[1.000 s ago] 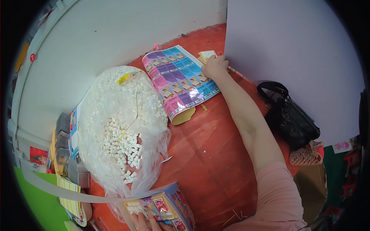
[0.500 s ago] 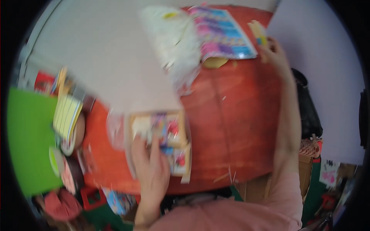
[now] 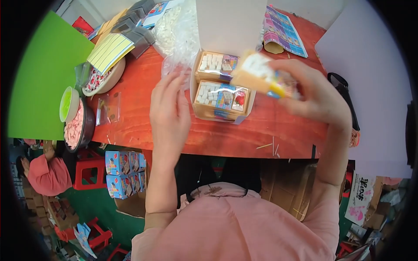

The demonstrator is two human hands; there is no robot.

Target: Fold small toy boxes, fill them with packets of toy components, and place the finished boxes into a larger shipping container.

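My right hand grips a small tan pack with white pieces and a colourful label, blurred by motion. It is over the right side of an open white box, whose tall lid stands up at the back. Inside the box lie similar packs: a near wrapped pack of small white cubes and a farther wrapped pack, partly covered by the held one. My left hand is beside the box's left side, fingers stretched out, holding nothing.
Left on the red table are a bowl of small packets under yellow cards, and a dark bowl of pink pieces. A clear bag of white pieces is behind. Blue boxes sit below the table's edge.
My right hand has come in from the far right with the pack, to over the box. My left hand has left the packs in the box. The whole view has shifted.
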